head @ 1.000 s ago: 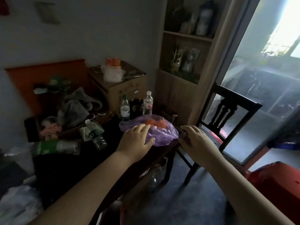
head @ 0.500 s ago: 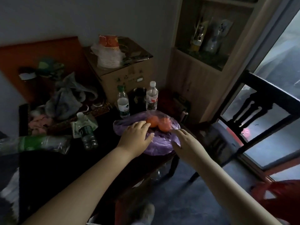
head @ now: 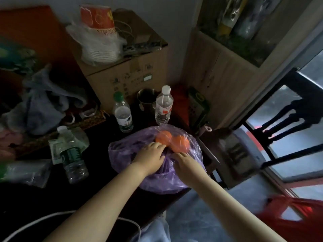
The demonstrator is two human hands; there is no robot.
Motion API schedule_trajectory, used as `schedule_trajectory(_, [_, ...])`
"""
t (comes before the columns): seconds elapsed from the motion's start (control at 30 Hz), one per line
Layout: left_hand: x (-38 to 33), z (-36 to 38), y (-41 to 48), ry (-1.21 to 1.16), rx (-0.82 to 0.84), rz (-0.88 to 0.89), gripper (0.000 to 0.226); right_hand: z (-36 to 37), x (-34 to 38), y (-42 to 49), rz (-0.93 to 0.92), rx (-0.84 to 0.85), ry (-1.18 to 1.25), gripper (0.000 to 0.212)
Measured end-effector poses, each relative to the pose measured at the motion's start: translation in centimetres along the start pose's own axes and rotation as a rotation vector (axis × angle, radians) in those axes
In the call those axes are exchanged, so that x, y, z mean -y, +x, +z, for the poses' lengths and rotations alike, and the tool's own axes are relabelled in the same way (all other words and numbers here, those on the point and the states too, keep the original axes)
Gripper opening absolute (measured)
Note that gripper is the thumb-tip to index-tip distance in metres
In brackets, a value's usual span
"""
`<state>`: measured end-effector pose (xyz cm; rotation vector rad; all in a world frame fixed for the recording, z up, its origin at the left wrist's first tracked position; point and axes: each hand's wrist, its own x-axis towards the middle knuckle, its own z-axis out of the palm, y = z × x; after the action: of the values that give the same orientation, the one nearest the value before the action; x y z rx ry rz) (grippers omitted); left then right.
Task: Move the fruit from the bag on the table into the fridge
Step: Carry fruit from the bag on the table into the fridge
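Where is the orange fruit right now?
Head view, centre: two round orange fruits lie inside the translucent purple plastic bag, just beyond the left hand and right hand, in front of the white-capped clear bottle.

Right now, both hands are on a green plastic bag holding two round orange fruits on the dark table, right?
Only the colour is off: the head view shows a purple plastic bag, not green. The left hand and right hand are on it, two round orange fruits inside, on the dark table.
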<state>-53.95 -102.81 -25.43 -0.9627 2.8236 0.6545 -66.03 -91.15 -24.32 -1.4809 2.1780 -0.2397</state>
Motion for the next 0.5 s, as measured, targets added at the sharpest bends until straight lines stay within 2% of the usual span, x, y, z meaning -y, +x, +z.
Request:
schedule_trajectory(0.2, [0.7,1.0,2.2,0.023,0.057,0.02,0.054,1.1,-1.8,1.5,-0.026,0.056,-0.031,0.047])
schedule_trajectory(0.33, [0.6,0.8,3.7,0.015,0.005,0.024,0.058,0.0,-3.2,2.4,-0.038,0.024,-0.051,0.058])
schedule_trajectory(0.5, [0.2,0.3,5.4,0.029,-0.032,0.022,0.059,-1.5,-4.8,3.4,-0.021,0.02,-0.047,0.061])
